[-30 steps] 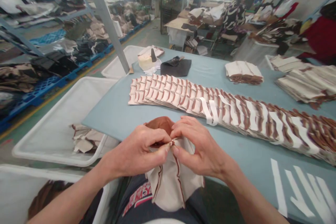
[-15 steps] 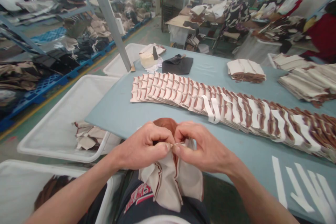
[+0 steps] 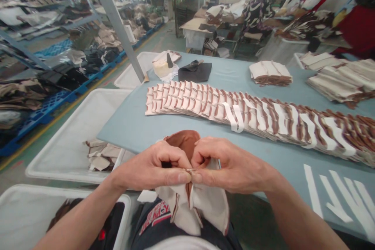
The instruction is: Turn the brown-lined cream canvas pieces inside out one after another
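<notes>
Between my two hands is a sewn piece [image 3: 211, 203] with cream lining and a brown outer side, its exact kind unclear. My left hand [image 3: 156, 166] pinches the seam edge with thumb and forefinger. Right beside it, thumb tips almost touching, my right hand [image 3: 231, 166] pinches the same edge. The piece's brown part [image 3: 184, 142] curves up behind my fingers, and its cream flaps hang down over my lap. Whatever lies under the fingertips is hidden.
A long overlapping row of cream-and-brown pieces [image 3: 199, 101] crosses the blue table [image 3: 123, 121]. White strips [image 3: 334, 191] lie at right. More stacks [image 3: 271, 73] and a black cloth [image 3: 195, 71] stand at the back. White bins [image 3: 58, 160] flank the table's left; a person [image 3: 258, 15] sits beyond.
Both hands have come down slightly, still pinching the seam. More of the brown part shows behind them. The camera view has shifted a little.
</notes>
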`<state>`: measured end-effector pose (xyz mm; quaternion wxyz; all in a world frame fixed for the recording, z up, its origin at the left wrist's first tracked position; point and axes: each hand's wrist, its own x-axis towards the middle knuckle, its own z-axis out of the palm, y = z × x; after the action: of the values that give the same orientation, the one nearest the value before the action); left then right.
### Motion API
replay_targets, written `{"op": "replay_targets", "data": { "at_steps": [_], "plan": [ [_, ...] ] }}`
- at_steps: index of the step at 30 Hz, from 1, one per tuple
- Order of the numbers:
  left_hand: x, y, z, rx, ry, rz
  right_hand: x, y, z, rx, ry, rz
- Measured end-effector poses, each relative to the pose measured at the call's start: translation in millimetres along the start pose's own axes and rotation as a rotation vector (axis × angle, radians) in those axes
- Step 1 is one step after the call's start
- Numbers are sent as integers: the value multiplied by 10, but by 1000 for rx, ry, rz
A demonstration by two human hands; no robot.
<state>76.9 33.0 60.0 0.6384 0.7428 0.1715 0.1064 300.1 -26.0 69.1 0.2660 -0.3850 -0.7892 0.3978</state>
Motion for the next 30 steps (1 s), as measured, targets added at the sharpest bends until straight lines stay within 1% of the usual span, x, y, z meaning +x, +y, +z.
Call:
{"op": "replay_targets", "data": {
  "at_steps": [2,5,8,12,14,16,18,21,23,26,30],
  "plan": [
    [-19,2,1,37,2,-2,-49,40,23,-7,28,-22],
    [-25,20,10,113,22,14,-98,48,71,-63,74,-8],
    [-16,51,11,256,36,46,-104,22,108,-117,102,8],
    [0,85,4,520,26,75,-77,-23,122,-231,83,91],
    [8,83,4,599,49,97,-64,-47,117,-306,62,135],
    [15,67,5,572,85,104,-53,-69,117,-368,65,162],
    [20,46,11,480,117,80,-41,-82,134,-401,90,171],
    [14,24,28,369,148,42,-22,-75,186,-412,137,181],
    [-3,16,36,348,156,41,-14,-59,219,-408,153,191],
    [-34,-1,35,350,160,50,-4,-27,232,-345,153,196],
    [-38,-39,68,316,214,59,27,32,240,-139,164,156]
  ]
}}
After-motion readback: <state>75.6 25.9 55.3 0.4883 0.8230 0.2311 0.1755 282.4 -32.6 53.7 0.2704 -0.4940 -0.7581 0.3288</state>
